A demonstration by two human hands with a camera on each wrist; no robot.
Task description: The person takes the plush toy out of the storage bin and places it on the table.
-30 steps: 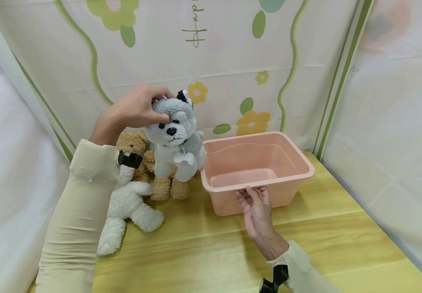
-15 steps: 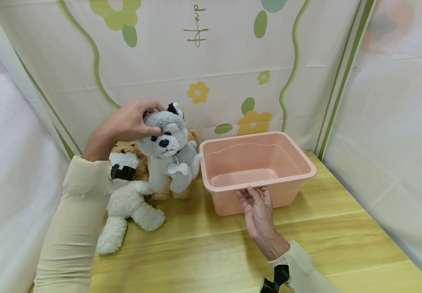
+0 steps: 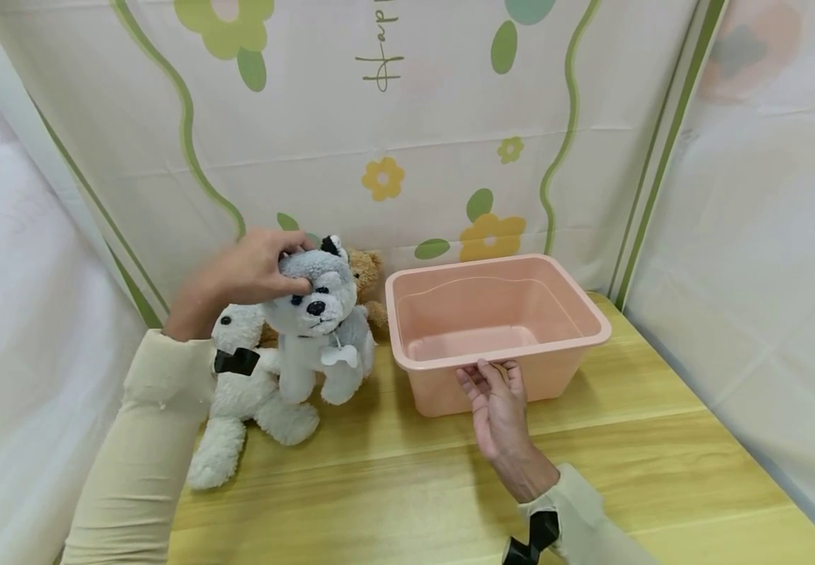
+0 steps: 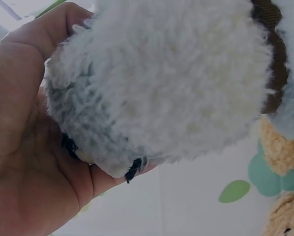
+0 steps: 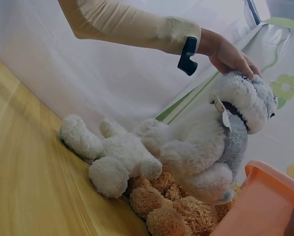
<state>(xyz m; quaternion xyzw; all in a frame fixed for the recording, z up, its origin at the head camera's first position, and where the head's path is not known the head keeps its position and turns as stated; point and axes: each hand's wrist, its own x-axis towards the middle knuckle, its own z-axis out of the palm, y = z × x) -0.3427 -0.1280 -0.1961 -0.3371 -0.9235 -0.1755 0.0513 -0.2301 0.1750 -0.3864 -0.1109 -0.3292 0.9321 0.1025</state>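
My left hand (image 3: 255, 263) grips a grey and white plush husky (image 3: 301, 349) by the top of its head, thumb above the eyes. The husky hangs upright, feet close over the table, with a white bone-shaped tag at its neck. In the left wrist view, the fingers curl round its furry head (image 4: 176, 83). Left of it lies a white plush dog (image 3: 248, 396), partly covered by the sleeve. Behind it, a brown plush toy (image 3: 365, 271) is mostly hidden. My right hand (image 3: 499, 420), palm up, holds the front rim of a pink plastic bin (image 3: 429, 396).
Nothing lies inside the pink bin. More brown plush fur (image 5: 186, 214) shows beneath the husky in the right wrist view. A wood-grain table (image 3: 393, 494) carries everything, with a flower-print curtain (image 3: 436, 118) behind it and white cloth (image 3: 754, 259) on both sides.
My left hand has lowered the husky and brought it left and nearer, over the brown toys and beside the white dog. The right hand and the bin have stayed in place.
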